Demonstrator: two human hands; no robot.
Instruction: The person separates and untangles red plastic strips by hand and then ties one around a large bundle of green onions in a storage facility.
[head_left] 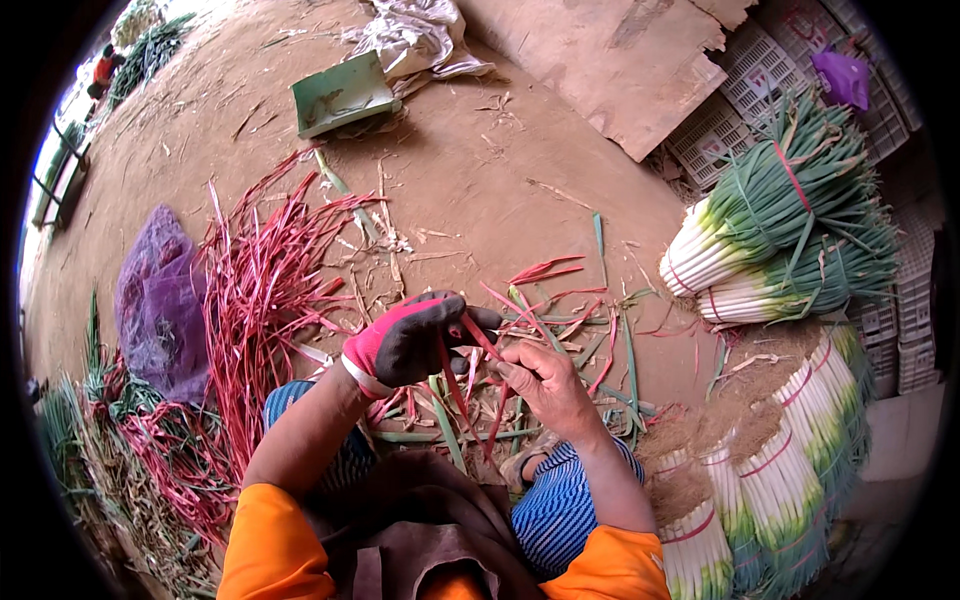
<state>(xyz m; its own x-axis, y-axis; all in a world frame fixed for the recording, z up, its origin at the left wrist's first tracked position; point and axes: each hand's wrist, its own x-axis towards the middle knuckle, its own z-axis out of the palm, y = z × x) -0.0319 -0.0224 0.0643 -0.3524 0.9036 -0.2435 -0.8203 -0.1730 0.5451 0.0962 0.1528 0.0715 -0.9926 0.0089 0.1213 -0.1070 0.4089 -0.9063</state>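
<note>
In the middle of the head view my left hand (410, 338), in a pink and black glove, holds a flat red strip (477, 332) with curled fingers. My bare right hand (535, 385) is just right of it, pinching the same strip between thumb and finger. Loose red strips and green leaf scraps (448, 420) lie on the floor beneath both hands. A large tangled pile of red strips (260, 290) is to the left, beside a purple mesh bag (160, 310).
Tied green onion bundles lie at the right (760, 210) and stand lower right (775, 470). Behind are plastic crates (745, 75), a cardboard sheet (610, 50), a green scoop-like container (340, 95) and a white sack (420, 35). A person (103, 68) is at the far left.
</note>
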